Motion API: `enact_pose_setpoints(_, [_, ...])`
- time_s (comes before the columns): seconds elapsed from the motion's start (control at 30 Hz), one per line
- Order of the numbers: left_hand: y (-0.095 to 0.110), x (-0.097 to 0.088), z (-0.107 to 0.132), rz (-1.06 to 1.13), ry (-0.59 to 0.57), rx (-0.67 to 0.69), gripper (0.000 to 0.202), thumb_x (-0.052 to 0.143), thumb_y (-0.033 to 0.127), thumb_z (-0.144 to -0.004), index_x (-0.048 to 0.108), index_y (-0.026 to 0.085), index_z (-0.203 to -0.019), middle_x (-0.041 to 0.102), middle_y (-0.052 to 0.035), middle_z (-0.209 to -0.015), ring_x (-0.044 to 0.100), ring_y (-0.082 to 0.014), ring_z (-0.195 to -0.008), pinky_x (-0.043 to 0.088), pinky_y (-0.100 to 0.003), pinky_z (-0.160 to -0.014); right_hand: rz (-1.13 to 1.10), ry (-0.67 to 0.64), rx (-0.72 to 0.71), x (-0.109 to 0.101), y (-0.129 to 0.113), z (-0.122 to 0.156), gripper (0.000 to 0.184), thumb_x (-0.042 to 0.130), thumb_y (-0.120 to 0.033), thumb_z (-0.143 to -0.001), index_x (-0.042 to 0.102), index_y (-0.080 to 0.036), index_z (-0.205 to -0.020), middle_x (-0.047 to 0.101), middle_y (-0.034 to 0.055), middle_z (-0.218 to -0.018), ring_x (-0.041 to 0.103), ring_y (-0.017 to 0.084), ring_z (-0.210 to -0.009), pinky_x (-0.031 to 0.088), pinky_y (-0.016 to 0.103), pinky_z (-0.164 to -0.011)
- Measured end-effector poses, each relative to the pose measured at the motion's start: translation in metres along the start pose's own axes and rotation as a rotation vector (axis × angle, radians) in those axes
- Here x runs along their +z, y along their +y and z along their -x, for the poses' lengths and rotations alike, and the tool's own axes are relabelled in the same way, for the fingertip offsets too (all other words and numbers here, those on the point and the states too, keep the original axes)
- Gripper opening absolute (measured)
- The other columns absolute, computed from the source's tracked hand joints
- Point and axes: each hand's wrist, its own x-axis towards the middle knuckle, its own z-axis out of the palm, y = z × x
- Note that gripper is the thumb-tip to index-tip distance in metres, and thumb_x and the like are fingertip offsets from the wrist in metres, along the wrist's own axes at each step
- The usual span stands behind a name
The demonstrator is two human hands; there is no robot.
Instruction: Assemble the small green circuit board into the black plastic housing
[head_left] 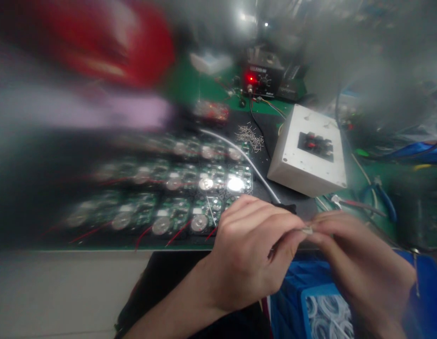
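At the table's front edge my left hand (255, 240) and my right hand (366, 263) meet, both closed in a pinch. Between their fingertips shows a small pale piece (307, 230), mostly covered, so its kind is unclear. A white cable (248, 160) curves across the black mat down to behind my left hand, near a dark part (288, 207). Whether the pinched piece belongs to this cable I cannot tell. Left of my left hand lie rows of green circuit boards (172, 214) with round metal parts and red wires (178, 233).
A white box (292, 155) with a black and red fixture on top stands beyond my hands. Small metal pins (251, 137) are heaped beside it. A black control unit (262, 80) glows red behind. Blue-handled pliers (385, 202) lie right; a blue bin (305, 306) holds coiled cables below.
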Motion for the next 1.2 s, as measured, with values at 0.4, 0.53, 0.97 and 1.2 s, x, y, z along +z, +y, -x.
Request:
enact_pose_setpoints(0.4, [0.003,-0.001,-0.002,0.028,0.014,-0.188,0.022,0.070,0.016,-0.097,0.067,0.018,-0.118,0.073,-0.0002,-0.115,0.067,-0.0103,-0.108,0.051,-0.022,-0.101,-0.004,0.171,0.180,0.013,-0.006,-0.004,0.014,0.085,-0.023,-0.092,0.077,-0.026,-0.103,0.072,-0.0017,-0.101,0.067,0.014,-0.085,0.059,0.017,-0.079])
enact_pose_setpoints(0.53, [0.003,-0.004,-0.003,0.005,0.058,-0.136,0.021,0.075,0.015,-0.094,0.070,0.016,-0.114,0.073,-0.0016,-0.111,0.067,-0.0107,-0.109,0.051,-0.021,-0.103,-0.015,0.218,0.164,0.018,-0.011,-0.007,0.018,0.087,-0.019,-0.089,0.078,-0.025,-0.103,0.072,-0.0013,-0.099,0.066,0.013,-0.085,0.058,0.015,-0.079])
enact_pose_setpoints(0.97, [0.001,0.001,0.004,-0.163,0.081,-0.068,0.017,0.074,0.016,-0.095,0.070,0.019,-0.111,0.078,-0.0001,-0.106,0.070,-0.0130,-0.101,0.053,-0.026,-0.097,0.102,0.118,-0.006,0.012,-0.011,0.001,0.016,0.078,-0.016,-0.097,0.075,-0.025,-0.110,0.071,-0.0014,-0.110,0.066,0.014,-0.098,0.053,0.024,-0.093])
enact_pose_setpoints(1.2, [0.001,0.010,0.006,-0.155,0.144,-0.108,0.019,0.072,0.014,-0.094,0.068,0.019,-0.113,0.077,-0.0020,-0.108,0.071,-0.0143,-0.102,0.056,-0.028,-0.097,0.086,0.162,0.075,0.018,-0.016,0.003,0.013,0.078,-0.018,-0.097,0.075,-0.025,-0.107,0.070,-0.0011,-0.105,0.065,0.015,-0.092,0.057,0.023,-0.085])
